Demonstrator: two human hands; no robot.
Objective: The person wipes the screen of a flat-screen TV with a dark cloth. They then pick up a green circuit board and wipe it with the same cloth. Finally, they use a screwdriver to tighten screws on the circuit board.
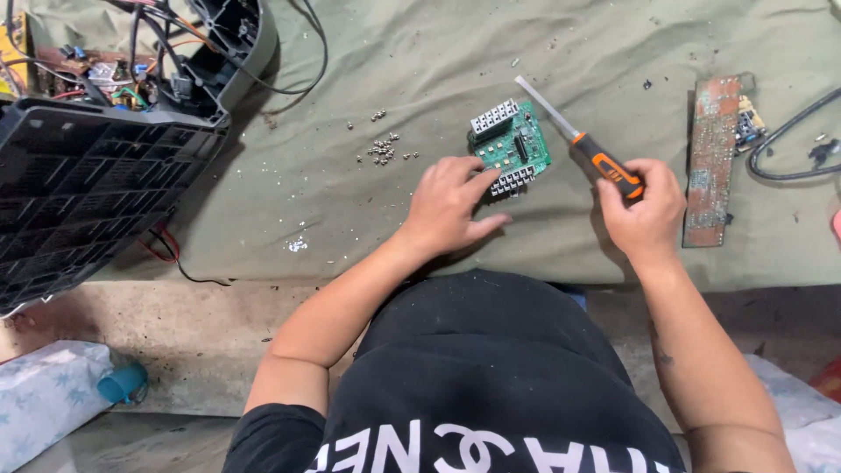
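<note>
We see the green circuit board (511,146) lying flat on the olive cloth (394,219), near its middle. The left hand (448,207) rests on the cloth with fingers spread, its fingertips touching the board's near edge. The right hand (646,210) is closed around the orange-and-black handle of a screwdriver (578,140), whose shaft points away over the board's right side. A cluster of small screws (382,150) lies left of the board; a brown circuit strip (711,158) lies toward the right edge; a black plastic casing (88,184) occupies the far left corner.
</note>
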